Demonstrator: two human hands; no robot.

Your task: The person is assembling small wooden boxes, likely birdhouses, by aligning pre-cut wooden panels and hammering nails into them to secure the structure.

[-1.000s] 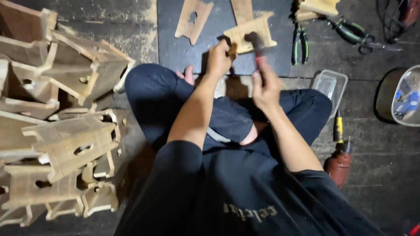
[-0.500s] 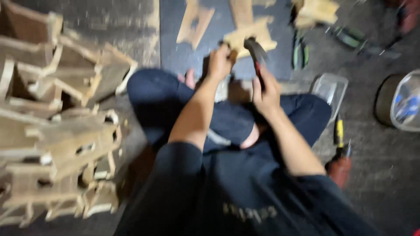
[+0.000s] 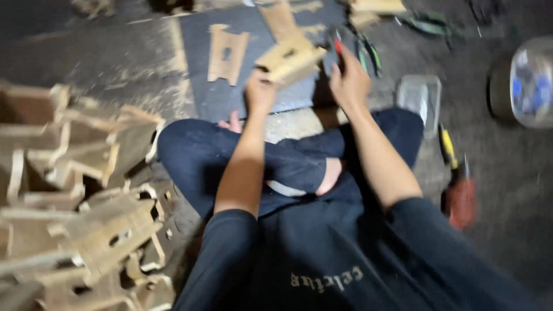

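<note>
Gripping a notched wooden piece, left hand — right hand closed on a blurred, unreadable tool.

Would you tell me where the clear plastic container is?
In the head view, the clear plastic container lies on the floor right of the right hand, beside the knee.

To your left, the heap of pale wooden slotted frames walls off that whole side. Ahead, the dark flat mat offers open room beside the flat notched wooden piece. To your right, a clear plastic tray and what seem, through the blur, green-handled pliers crowd the floor.
</note>
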